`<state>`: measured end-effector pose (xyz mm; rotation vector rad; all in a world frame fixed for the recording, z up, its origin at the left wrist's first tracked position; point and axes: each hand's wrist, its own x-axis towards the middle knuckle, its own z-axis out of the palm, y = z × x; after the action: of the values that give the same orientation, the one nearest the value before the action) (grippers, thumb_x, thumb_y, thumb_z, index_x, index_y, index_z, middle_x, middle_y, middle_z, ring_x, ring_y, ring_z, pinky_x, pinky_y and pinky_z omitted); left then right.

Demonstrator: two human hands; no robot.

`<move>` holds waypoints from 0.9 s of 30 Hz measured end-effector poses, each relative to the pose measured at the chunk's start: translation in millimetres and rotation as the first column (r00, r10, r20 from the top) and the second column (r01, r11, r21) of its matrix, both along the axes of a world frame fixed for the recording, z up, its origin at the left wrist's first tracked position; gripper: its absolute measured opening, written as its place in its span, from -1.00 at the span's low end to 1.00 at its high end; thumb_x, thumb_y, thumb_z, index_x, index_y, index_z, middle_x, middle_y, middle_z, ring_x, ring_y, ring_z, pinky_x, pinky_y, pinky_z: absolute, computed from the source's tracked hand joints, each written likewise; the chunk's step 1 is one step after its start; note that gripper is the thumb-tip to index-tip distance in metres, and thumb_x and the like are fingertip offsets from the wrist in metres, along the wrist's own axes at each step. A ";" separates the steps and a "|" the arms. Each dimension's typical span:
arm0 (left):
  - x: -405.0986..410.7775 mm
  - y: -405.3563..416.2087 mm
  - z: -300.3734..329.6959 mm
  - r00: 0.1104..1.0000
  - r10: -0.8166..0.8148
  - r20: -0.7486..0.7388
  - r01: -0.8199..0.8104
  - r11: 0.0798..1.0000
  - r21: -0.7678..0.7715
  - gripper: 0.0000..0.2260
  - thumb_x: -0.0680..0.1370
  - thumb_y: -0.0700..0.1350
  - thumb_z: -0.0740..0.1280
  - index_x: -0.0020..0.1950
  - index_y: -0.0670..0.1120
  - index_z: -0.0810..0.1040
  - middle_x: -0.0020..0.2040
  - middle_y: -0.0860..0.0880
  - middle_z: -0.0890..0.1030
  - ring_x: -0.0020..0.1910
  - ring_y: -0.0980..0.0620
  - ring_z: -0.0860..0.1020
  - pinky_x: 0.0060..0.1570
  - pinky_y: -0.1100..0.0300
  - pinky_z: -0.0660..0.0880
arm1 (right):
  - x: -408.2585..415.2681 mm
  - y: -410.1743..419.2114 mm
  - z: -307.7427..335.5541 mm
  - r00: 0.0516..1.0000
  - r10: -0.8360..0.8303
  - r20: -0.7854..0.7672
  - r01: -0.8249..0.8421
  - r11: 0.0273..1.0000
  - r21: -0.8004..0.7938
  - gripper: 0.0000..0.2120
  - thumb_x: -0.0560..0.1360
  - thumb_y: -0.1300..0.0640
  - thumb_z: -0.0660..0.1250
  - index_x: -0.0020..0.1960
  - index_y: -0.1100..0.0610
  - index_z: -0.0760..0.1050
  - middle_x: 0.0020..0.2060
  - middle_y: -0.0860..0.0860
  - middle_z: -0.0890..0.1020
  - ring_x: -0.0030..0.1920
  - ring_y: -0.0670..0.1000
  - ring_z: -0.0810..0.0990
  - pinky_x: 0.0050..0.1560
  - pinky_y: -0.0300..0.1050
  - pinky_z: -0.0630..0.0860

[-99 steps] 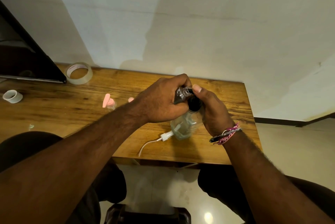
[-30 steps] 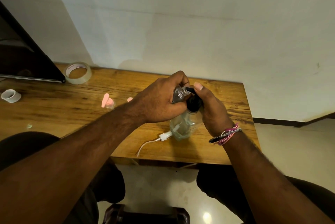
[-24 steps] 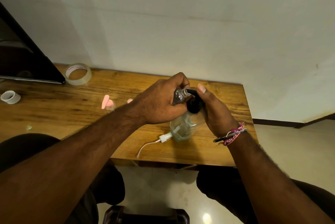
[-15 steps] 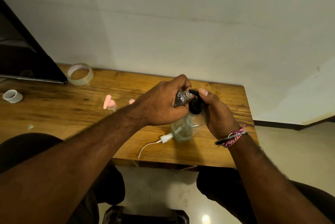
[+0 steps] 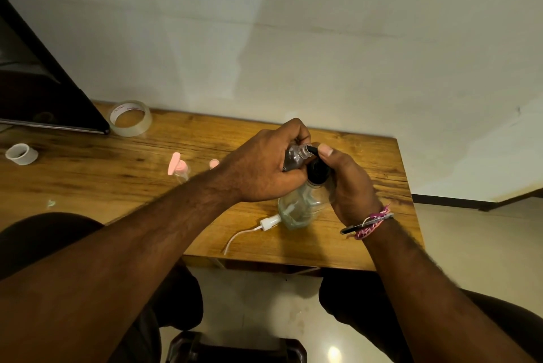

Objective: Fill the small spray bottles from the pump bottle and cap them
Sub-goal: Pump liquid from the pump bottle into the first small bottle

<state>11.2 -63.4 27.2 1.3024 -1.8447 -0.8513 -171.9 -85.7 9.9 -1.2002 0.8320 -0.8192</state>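
A clear pump bottle [image 5: 296, 209] with a black pump head [image 5: 316, 170] stands on the wooden table [image 5: 117, 186] near its front right. My left hand [image 5: 261, 168] grips a small clear spray bottle [image 5: 293, 157], tilted with its open neck at the black pump nozzle. My right hand [image 5: 349, 186] curls round the pump bottle's neck, thumb on top of the pump head. Another small spray bottle with a pink cap [image 5: 179, 170] stands left of my left forearm. A second pink cap [image 5: 214, 162] peeks out beside my left wrist.
A white cable with a plug [image 5: 269, 223] lies at the pump bottle's base. A roll of clear tape [image 5: 130, 118] and a small white tape roll [image 5: 22, 154] sit at the back left, next to a dark laptop [image 5: 35, 92]. The wall stands right behind the table.
Both hands stay at the pump bottle with the small bottle at the nozzle. My right thumb has shifted slightly on the pump head; the view moved a little.
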 end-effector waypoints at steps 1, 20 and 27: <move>0.1 -0.1 -0.7 1.000 0.003 0.004 -0.003 1.000 -0.003 -0.70 0.48 -0.22 0.48 0.10 -0.01 0.45 -0.20 0.06 0.63 -0.31 0.09 0.59 -0.38 0.17 0.48 | 0.2 -0.2 0.0 1.000 -0.002 0.008 0.002 1.000 -0.002 -0.36 0.41 -0.36 0.47 0.02 0.25 0.67 0.00 0.25 0.63 0.09 0.21 0.57 0.21 0.23 0.45; 0.8 -0.8 4.5 1.000 0.007 0.029 -0.007 1.000 0.005 -0.69 0.46 -0.23 0.50 0.10 -0.02 0.47 -0.19 0.08 0.63 -0.29 0.10 0.61 -0.37 0.19 0.51 | 1.3 -2.8 1.1 0.999 0.004 -0.052 -0.006 0.999 -0.050 -0.35 0.41 -0.44 0.42 0.02 0.16 0.71 0.06 0.38 0.67 0.11 0.35 0.64 0.29 0.45 0.46; 1.7 -1.4 6.7 0.999 0.013 0.038 -0.014 1.000 0.026 -0.68 0.46 -0.24 0.48 0.10 -0.01 0.46 -0.22 0.13 0.61 -0.31 0.15 0.58 -0.38 0.29 0.44 | -5.2 -2.1 7.6 0.995 0.090 -0.038 -0.090 0.996 0.020 -0.36 0.39 -0.51 0.40 0.11 0.02 0.74 0.11 0.16 0.73 0.19 0.18 0.67 0.30 0.22 0.52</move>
<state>12.9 -64.8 33.9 1.3542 -1.8583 -0.8518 -177.1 -87.8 17.5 -1.2324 0.8095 -0.7156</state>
